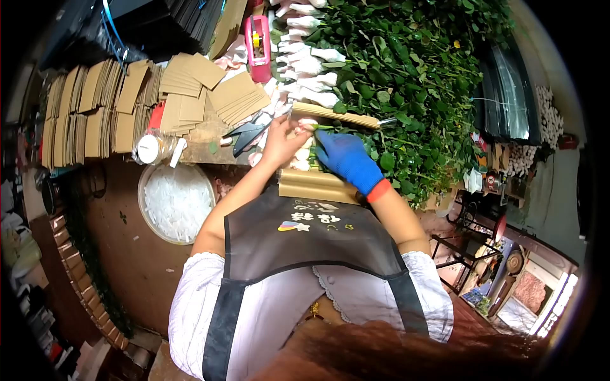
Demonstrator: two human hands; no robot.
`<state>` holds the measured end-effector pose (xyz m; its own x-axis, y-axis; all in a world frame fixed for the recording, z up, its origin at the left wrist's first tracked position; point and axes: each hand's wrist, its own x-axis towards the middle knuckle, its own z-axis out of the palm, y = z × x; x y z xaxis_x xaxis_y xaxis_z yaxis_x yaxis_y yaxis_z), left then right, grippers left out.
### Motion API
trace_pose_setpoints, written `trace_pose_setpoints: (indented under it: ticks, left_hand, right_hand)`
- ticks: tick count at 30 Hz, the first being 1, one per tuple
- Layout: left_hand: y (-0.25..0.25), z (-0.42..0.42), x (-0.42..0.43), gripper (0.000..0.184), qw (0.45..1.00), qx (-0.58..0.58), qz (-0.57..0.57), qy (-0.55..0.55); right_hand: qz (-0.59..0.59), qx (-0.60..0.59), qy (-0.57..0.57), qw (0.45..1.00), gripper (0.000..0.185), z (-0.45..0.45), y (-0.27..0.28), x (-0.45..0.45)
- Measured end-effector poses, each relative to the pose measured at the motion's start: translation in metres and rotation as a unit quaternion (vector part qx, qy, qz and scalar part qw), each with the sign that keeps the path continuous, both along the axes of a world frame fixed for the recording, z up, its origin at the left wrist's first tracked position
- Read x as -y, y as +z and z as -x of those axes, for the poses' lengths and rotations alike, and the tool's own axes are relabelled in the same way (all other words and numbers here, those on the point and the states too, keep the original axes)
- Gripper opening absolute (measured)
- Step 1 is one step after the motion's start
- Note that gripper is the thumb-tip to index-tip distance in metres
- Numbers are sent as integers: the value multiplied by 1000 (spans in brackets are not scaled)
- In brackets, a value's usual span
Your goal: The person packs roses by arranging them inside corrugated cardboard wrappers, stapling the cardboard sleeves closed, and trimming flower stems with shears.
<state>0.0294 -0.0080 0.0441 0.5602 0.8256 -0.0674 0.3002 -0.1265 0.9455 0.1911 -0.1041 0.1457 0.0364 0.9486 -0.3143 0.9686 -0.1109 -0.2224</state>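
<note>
My bare left hand (pixel 284 141) has its fingers closed around the head of a pale pink rose (pixel 307 123). Just to the right, my right hand (pixel 348 160) wears a blue knitted glove with an orange cuff. Its fingers are bent at the rose's stem, and the palm side is hidden. Between my hands lie several cream rose heads (pixel 304 155). They rest between a folded brown cardboard sheet (pixel 318 185) near my apron and the raised cardboard edge (pixel 337 116) beyond. Black-handled scissors (pixel 246 135) lie left of my left hand.
Leafy rose stems (pixel 406 82) cover the table's right, with white-netted rose heads (pixel 308 66) along them. A pink tape dispenser (pixel 258 47), cardboard pieces (pixel 238 95) and a clear jar (pixel 152 149) stand on the left. Below is a tub of white strips (pixel 178 203).
</note>
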Motion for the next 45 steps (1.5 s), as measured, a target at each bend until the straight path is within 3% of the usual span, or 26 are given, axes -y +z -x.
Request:
trace_pose_setpoints:
  ticks: [4,5,7,13,16,19,21,23,25,27,28,29,30,31,33,34,35,37,38,40,43,44,45]
  left_hand:
    - [-6,-3,5,36,999,2,2,32]
    - [-6,-2,6,36,999,5,-1,33]
    - [-6,-1,5,36,1000,12,-5,23]
    - [-13,0,-1,35,1000,-2,5,0]
    - [-13,0,-2,37,1000,-8,15,-11]
    - [-12,0,-4,38,999,3,26,-20]
    - [-18,1,-3,39,1000,-12,24,-13]
    - [-21,0,-2,40,1000,-8,28,-2]
    - [-15,-1,-2,39,999,-9,34,2]
    - [-13,-1,-1,38,999,7,35,3]
    - [-11,-1,-1,38,999,-1,38,1]
    - [-7,-2,-2,37,1000,9,30,2]
    - [-4,-2,-1,36,1000,17,23,3]
    - [-2,-1,-1,36,1000,24,15,3]
    - [-2,0,0,41,999,-6,24,-21]
    - [-66,-3,-9,45,977,102,188,9]
    - [-70,-3,-11,50,969,133,206,9]
    - [-51,-6,-12,57,932,188,303,57]
    - [-48,-8,-10,57,911,222,338,84]
    - [-33,-10,-9,58,891,237,370,112]
    - [-7,-9,-8,58,908,193,351,121]
    - [-17,-6,-8,59,952,157,245,92]
    - [-27,-5,-8,58,960,143,228,76]
  right_hand:
    - [-83,-223,-217,947,29,1,29,8]
    - [-168,-260,-183,933,28,-4,5,11]
    - [-196,-228,-138,944,30,-8,-24,5]
    - [-122,-85,-86,985,36,2,-33,-10]
    - [-133,-76,-53,987,37,-2,-34,-10]
    - [-249,-232,-86,936,32,-8,3,12]
    - [-202,-305,-208,907,29,-19,49,50]
    - [46,-186,-329,925,26,-38,86,94]
    - [198,-104,-264,938,26,-54,52,156]
    - [163,-210,-117,957,25,-48,8,207]
    - [105,-297,-138,939,26,-46,-12,230]
    - [47,-383,-157,909,28,-32,6,213]
    - [155,-420,-197,873,39,-38,40,200]
    - [122,-541,-315,770,42,-38,53,198]
    - [-66,-736,-312,598,44,-39,54,190]
    - [-125,-709,-288,632,44,-28,66,173]
    - [-184,-677,-263,663,43,-21,75,152]
    - [-164,-457,-88,870,35,-26,80,116]
    - [-185,-383,-71,902,31,-21,76,98]
    - [-221,-268,-52,936,24,-19,67,71]
    - [-182,-322,-129,920,21,-13,107,60]
    - [-193,-351,-98,911,18,-15,115,61]
    - [-162,-359,-70,916,18,-18,115,61]
